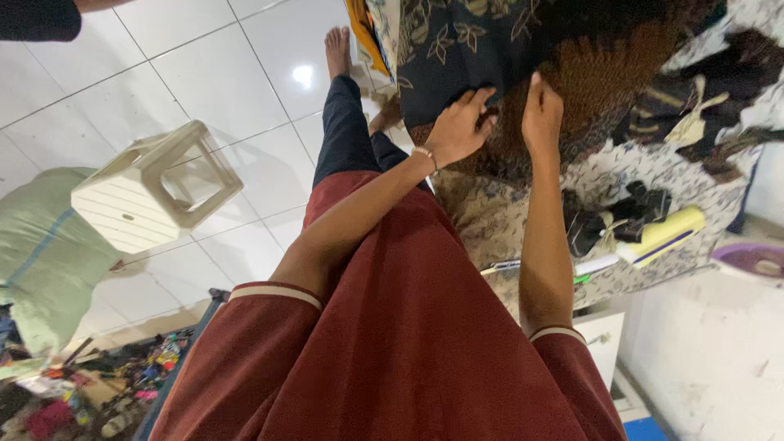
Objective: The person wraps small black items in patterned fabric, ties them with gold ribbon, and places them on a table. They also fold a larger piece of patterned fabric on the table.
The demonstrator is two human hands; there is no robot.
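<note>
Dark blue cloth (457, 49) w/ a pale leaf print lies spread over a brown patterned cloth (604, 90) on the work table (621, 278), top centre of view. I press both hands on it. My left hand (459, 124) sits palm-down at the blue cloth's lower edge, fingers spread a little and laid flat on the fabric, thumb tucked toward the hem; whether it pinches the edge or only pins it, I can't tell. My right hand (541, 110) stands just beside it, edge-on, fingers close together and pointed up along the seam where blue meets brown, touching the cloth, nothing gripped as far as I can see.

To do this well, my judgement: keep the left hand pinning flat so the layer doesn't creep, and run the right along the edge w/ even pressure, no bunching.

Both forearms reach fwd, nearly straight, left crossing slightly inward, a thin bracelet (426, 153) at that wrist; dark red sleeves w/ pale cuffs end at the elbows.

Around: a yellow box-like item (665, 233) and dark fabric scraps (621, 208) on the table's flowered cover, a pen (502, 266) near its rim, a purple basin (751, 260) at far right. On the white tile floor (204, 65), a cream plastic stool (155, 184) tipped over, a green sack (41, 245) beside it, and my bare foot (336, 49).
</note>
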